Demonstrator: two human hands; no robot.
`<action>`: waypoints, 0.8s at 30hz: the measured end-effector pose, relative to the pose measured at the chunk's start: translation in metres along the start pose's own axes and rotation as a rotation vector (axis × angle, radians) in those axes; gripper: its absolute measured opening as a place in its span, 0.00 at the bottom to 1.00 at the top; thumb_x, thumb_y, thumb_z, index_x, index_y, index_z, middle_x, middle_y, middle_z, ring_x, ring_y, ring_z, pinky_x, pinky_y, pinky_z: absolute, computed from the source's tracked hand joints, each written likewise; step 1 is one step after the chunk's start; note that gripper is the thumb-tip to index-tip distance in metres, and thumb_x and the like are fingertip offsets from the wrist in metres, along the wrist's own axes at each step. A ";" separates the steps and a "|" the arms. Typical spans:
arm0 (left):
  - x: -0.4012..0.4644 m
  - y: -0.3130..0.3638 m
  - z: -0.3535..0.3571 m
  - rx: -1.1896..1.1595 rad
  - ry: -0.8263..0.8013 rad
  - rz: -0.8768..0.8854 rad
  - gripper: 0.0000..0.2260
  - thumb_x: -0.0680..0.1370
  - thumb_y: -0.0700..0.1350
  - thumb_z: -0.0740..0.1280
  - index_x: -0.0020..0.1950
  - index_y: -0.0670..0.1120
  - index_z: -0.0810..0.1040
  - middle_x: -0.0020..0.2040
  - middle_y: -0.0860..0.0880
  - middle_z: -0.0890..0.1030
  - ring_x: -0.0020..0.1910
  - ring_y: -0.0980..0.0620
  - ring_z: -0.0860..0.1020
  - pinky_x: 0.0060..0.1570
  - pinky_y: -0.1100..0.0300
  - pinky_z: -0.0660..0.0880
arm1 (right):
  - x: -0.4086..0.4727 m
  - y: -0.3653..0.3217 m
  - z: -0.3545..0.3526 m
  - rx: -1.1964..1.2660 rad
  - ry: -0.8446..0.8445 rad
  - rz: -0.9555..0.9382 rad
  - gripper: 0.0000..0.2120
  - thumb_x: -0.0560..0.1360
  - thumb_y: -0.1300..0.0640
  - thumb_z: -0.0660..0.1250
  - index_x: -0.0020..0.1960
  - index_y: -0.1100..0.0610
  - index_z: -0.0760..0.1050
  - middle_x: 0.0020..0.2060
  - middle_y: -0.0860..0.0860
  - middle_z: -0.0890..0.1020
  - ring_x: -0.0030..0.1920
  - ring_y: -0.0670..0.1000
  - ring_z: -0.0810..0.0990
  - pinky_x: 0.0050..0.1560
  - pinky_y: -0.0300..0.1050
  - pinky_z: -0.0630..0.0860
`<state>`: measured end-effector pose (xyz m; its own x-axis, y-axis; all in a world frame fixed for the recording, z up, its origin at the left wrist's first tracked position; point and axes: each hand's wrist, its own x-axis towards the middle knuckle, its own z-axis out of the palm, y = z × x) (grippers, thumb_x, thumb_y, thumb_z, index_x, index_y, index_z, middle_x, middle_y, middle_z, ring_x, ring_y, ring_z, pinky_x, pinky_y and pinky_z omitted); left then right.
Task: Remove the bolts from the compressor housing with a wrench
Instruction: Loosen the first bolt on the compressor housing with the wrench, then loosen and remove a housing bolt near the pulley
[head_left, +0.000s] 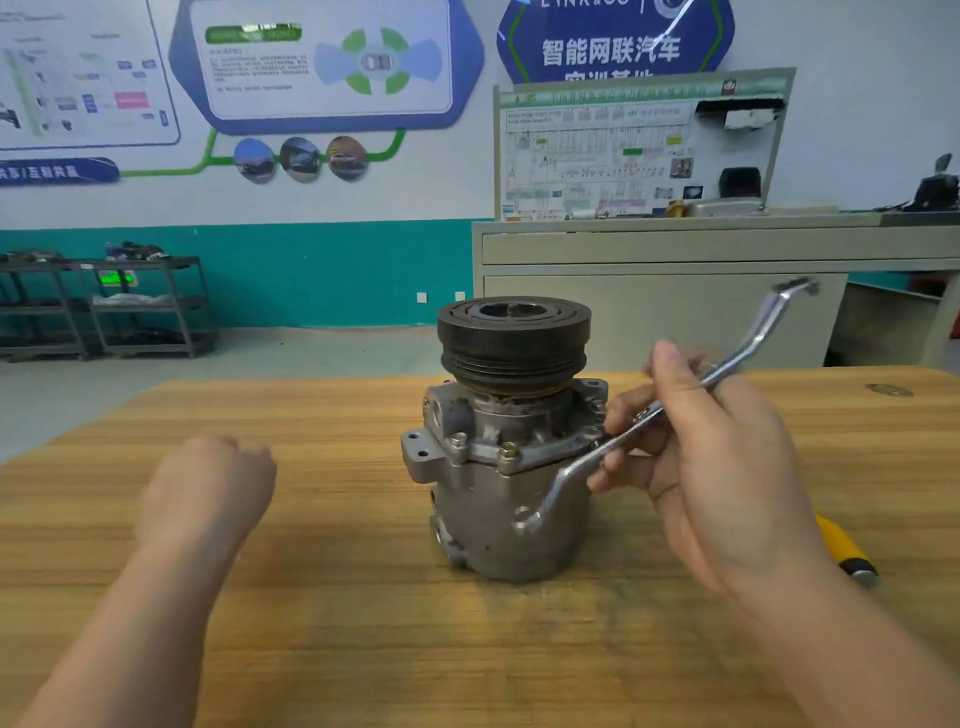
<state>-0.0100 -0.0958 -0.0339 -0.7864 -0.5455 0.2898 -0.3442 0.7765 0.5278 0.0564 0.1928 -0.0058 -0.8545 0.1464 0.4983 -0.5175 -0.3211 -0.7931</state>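
On the wooden table (311, 597), near its middle, a grey metal compressor (498, 499) was stood upright, with a dark round pulley (513, 343) on top. Two bolts (508, 451) were seen sticking up from the flat rim around the housing, on the side facing the camera, one beside the other. A long silver wrench (675, 410) with a bend near each end was held by the right hand (717, 457), which was placed just to the right of the compressor. The wrench was pinched around its middle, with the thumb on top and the fingers curled under it. One ring end of the wrench was hung low in front of the housing wall, and the other end was pointed up and away to the right. Whether the low end was touching the housing could not be told. The left hand (208, 483) was held over the table, well to the left of the compressor, and nothing was held in it. It was blurred, its fingers looked loosely curled, and it was not touching the compressor. A tool with a yellow handle (844, 545) was laid on the table behind the right wrist, partly hidden. A grey cabinet (649, 306) and wall posters (322, 62) were seen at the back.
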 end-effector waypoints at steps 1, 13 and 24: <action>0.007 -0.009 0.004 0.169 -0.159 -0.070 0.11 0.79 0.43 0.60 0.41 0.39 0.77 0.46 0.39 0.81 0.44 0.40 0.77 0.41 0.56 0.71 | 0.000 0.000 0.000 0.000 0.019 -0.047 0.11 0.72 0.48 0.61 0.45 0.55 0.68 0.29 0.55 0.80 0.25 0.54 0.78 0.23 0.45 0.76; 0.011 -0.017 0.015 0.473 -0.475 -0.041 0.15 0.83 0.44 0.55 0.65 0.40 0.73 0.66 0.42 0.75 0.64 0.45 0.73 0.61 0.58 0.69 | -0.020 0.006 0.010 -0.197 -0.032 -0.679 0.07 0.80 0.50 0.61 0.50 0.48 0.63 0.39 0.57 0.80 0.30 0.52 0.83 0.28 0.47 0.80; -0.044 0.041 0.010 -0.865 -0.200 0.402 0.25 0.72 0.71 0.54 0.53 0.53 0.75 0.47 0.55 0.81 0.46 0.61 0.79 0.45 0.61 0.74 | -0.020 0.008 0.002 -0.614 -0.222 -0.864 0.13 0.81 0.47 0.58 0.48 0.56 0.74 0.39 0.51 0.77 0.38 0.49 0.80 0.37 0.43 0.77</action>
<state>0.0050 -0.0371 -0.0331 -0.8632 -0.1645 0.4773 0.4013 0.3500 0.8465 0.0695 0.1856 -0.0215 -0.1948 -0.0945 0.9763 -0.9275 0.3416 -0.1520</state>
